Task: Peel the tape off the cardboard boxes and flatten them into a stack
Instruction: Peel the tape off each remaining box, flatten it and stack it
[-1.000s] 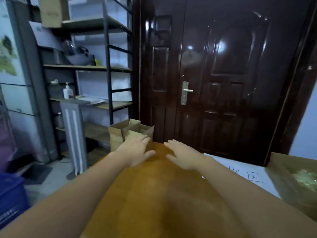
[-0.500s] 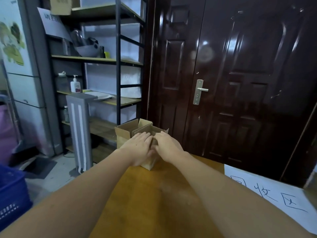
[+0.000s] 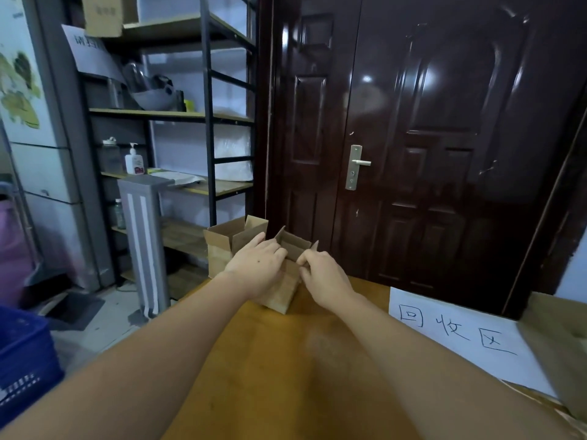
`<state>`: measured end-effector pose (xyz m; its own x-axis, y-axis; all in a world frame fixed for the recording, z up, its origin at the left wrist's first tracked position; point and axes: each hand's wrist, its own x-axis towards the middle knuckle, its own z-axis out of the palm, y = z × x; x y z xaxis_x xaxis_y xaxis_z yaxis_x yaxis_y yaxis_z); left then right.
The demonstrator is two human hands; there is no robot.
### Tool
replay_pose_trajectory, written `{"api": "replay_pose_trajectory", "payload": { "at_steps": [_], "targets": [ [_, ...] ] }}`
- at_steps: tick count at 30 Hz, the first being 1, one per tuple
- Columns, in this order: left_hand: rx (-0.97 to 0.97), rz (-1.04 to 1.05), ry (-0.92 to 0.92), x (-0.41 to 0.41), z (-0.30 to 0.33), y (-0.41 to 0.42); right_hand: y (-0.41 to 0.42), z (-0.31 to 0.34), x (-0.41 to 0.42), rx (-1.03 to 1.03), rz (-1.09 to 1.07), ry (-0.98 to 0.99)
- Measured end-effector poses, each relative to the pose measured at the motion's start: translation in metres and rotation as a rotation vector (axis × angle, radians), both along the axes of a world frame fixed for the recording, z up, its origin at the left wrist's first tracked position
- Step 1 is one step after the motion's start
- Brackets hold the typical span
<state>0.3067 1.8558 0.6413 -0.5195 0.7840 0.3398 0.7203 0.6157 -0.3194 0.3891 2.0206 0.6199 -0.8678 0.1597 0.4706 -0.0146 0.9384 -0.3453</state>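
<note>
Head view: open box sits far-left on the table, then left hand cups the nearer box to steady it, right hand pinches its flap, probably hunting tape.

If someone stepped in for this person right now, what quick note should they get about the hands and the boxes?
Left hand: grips the near small box on its left side.
Right hand: fingers curled on that box's right edge.
Near small box: at the far end of the wooden table, top flaps open, not yet flat.
Second open box: just behind it to the left, untouched.
Done: no flattened stack in view.
Left: peel any tape, flatten both boxes, stack them.
</note>
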Motion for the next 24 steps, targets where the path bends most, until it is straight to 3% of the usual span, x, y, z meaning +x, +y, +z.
{"api": "replay_pose_trajectory", "payload": {
  "at_steps": [7,14,18,21,24],
  "targets": [
    [0.020,-0.154,-0.199,0.062,-0.012,-0.001,0.019,0.001,0.108,0.117,0.081,0.004],
    [0.161,-0.269,-0.234,0.148,-0.035,0.027,0.038,-0.012,0.216,0.165,-0.005,0.050],
    [0.148,-0.318,-0.146,0.190,-0.050,0.043,0.048,-0.015,0.267,0.205,-0.105,-0.001],
    [0.169,-0.342,-0.110,0.216,-0.059,0.050,0.055,-0.016,0.300,0.135,-0.178,-0.097],
    [0.287,-0.297,-0.274,0.230,-0.056,0.059,0.058,-0.015,0.313,-0.029,-0.240,-0.137]
  ]
}}
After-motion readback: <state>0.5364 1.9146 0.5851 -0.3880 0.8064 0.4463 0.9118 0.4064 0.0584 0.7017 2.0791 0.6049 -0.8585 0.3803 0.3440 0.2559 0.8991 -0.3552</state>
